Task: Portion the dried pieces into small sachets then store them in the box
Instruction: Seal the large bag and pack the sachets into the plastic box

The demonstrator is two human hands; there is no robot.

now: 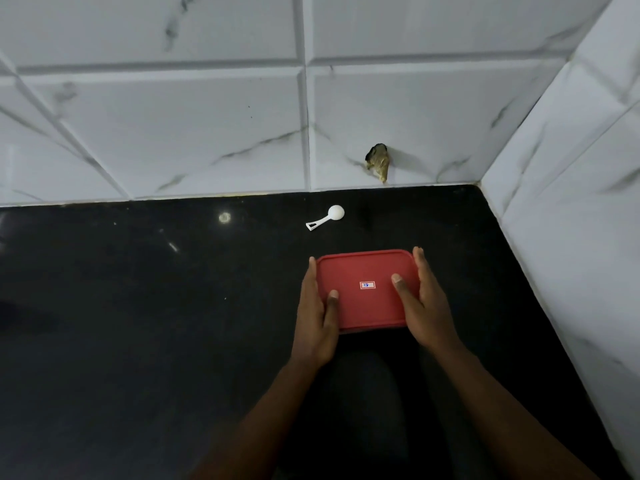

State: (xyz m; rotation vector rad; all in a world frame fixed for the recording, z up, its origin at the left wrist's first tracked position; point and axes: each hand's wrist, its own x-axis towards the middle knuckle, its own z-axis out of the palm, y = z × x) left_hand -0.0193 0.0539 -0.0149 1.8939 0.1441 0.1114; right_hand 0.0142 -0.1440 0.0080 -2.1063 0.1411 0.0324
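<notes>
Both forearms extend forward over the counter (138, 323). The left hand (317, 317) and right hand (424, 306) flank the box (363, 303), fingers straight along its short sides, thumbs flat on its red top. Box sits toward the counter's far right corner; a scoop (327, 218) lies beyond it, near the far edge.

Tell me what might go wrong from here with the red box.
1. The left hand and right hand flank the red box with straight fingers, thumbs on its lid; lifted that way, it may slip.
2. The thumbs press only mid-lid, so the corners may end up unsealed.
3. The white scoop lies just beyond on the black counter; pushing the box forward could knock it.
</notes>
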